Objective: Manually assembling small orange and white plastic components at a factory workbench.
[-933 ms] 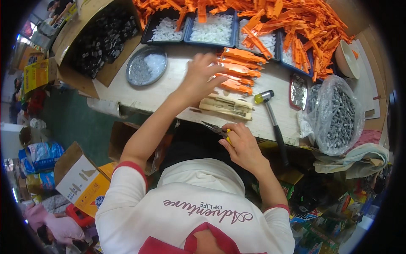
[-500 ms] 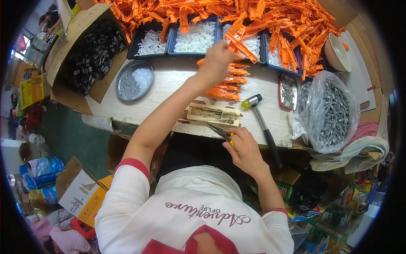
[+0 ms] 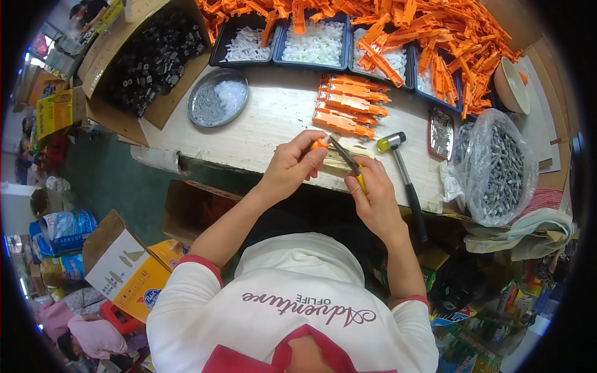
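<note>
Between the left hand (image 3: 291,166)'s pinching fingertips sits a small orange plastic piece (image 3: 319,143), touching the yellow-handled metal pliers (image 3: 348,163) gripped by the right hand (image 3: 372,198).

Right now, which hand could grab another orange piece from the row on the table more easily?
Probably the left hand: it lies nearer the row of orange pieces, while the right hand holds a yellow-handled tool.

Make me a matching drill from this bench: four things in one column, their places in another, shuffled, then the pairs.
1. round metal dish
2. mallet
3. clear bag of screws
4. cardboard box of black parts

a. far left corner of the bench
b. right end of the bench
c. just right of the right hand
d. between the box and the row of orange pieces

Pairs: 1-d, 2-c, 3-b, 4-a
</note>
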The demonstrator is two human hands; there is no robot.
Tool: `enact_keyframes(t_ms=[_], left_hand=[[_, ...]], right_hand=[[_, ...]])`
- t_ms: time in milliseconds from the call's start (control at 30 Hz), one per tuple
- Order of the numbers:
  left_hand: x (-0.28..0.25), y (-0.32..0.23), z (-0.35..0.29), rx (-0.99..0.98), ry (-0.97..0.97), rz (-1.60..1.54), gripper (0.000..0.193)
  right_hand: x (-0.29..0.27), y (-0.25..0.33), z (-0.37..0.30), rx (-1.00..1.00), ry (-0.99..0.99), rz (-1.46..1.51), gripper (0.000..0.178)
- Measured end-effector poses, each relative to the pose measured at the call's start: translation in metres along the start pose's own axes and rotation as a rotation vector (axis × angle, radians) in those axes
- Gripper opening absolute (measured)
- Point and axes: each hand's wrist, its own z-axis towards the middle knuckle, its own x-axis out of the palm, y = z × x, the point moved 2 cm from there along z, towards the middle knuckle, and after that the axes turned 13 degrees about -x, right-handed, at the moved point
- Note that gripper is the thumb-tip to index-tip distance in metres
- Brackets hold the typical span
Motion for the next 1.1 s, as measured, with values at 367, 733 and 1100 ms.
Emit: enact_keyframes(t_ms=[367,733,1100], left_hand=[[0.005,-0.006,-0.010,0.321,-0.181,0.370,0.022],[-0.015,0.006,-0.010,-0.355,0.304,-0.266,0.017],[-0.046,0.047,-0.046,-0.499,0.456,-0.575,0.025]], right_hand=[[-0.003,0.009,-0.003,-0.023,0.064,-0.029,0.019],[0.003,0.008,-0.011,-0.074,0.222,-0.081,0.017],[0.026,0.022,-0.007,-0.196,0.368,-0.062,0.021]])
